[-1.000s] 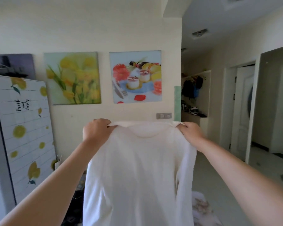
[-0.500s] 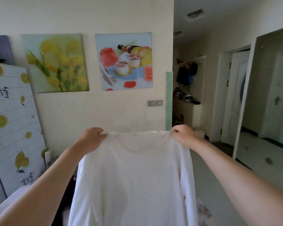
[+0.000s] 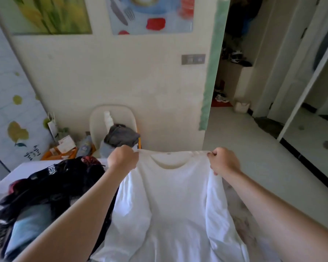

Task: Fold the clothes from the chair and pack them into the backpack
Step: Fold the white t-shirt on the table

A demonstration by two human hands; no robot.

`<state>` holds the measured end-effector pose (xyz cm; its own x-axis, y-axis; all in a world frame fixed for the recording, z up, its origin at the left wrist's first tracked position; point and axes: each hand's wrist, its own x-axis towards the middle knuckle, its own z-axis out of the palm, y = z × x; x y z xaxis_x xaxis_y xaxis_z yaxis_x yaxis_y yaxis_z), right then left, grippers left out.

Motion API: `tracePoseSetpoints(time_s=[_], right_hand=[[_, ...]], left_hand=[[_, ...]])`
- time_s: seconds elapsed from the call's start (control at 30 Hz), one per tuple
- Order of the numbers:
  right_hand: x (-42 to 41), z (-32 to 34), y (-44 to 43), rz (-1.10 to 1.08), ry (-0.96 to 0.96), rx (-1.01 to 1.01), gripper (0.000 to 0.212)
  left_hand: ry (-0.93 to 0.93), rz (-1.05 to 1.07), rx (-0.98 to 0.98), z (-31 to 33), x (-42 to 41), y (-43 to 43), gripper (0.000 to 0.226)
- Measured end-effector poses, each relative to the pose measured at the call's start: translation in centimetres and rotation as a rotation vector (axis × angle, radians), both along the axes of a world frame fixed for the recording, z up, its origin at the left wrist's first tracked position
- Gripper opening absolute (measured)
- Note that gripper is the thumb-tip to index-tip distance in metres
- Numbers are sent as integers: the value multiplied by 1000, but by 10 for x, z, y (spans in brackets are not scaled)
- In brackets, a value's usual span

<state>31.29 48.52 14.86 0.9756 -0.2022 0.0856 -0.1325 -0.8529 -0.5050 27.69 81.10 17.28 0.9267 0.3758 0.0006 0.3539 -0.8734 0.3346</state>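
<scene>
Pinching the white shirt [image 3: 178, 195] at its shoulders, my left hand [image 3: 122, 159] and right hand [image 3: 223, 160] hold it spread, hem cut off below. Left of it, my forearm [image 3: 80, 210] partly hides the black backpack [image 3: 51, 179].

I am at home, in a room by the hall [image 3: 225, 118].
I see pictures [image 3: 151, 16] on the wall [image 3: 112, 72], a chair [image 3: 97, 118] with clothes [image 3: 121, 137] on it, shoes [image 3: 235, 57] on a shelf [image 3: 233, 70], a light switch [image 3: 193, 59] and white doors [image 3: 288, 76].
</scene>
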Motion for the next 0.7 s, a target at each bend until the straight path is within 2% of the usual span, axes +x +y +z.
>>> tracePoseSetpoints(time_s=[0.13, 0.2, 0.23, 0.27, 0.3, 0.37, 0.47, 0.53, 0.7], right_hand=[[43, -44, 20, -48, -1, 176, 30], [63, -66, 30, -36, -11, 264, 14], [71, -78, 34, 20, 38, 328, 21], [76, -91, 37, 103, 113, 368, 45], [76, -105, 38, 172, 209, 355, 67], [70, -130, 37, 270, 333, 266, 86], [51, -173, 26, 330, 409, 150, 71], [35, -200, 11, 289, 444, 91, 58], [-7, -241, -36, -35, 381, -116, 43]], left_hand=[[-48, 21, -299, -55, 55, 14, 32], [-70, 39, -431, -83, 78, 18, 33], [-44, 25, -483, -95, 85, 18, 50], [-12, 0, -503, -111, 90, 19, 72], [25, -25, -470, -126, 93, 19, 88], [87, -98, -382, -147, 88, 10, 97], [172, -198, -417, -181, 72, -22, 86], [203, -304, -366, -207, 60, -43, 75], [340, -642, -184, -262, 33, -97, 66]])
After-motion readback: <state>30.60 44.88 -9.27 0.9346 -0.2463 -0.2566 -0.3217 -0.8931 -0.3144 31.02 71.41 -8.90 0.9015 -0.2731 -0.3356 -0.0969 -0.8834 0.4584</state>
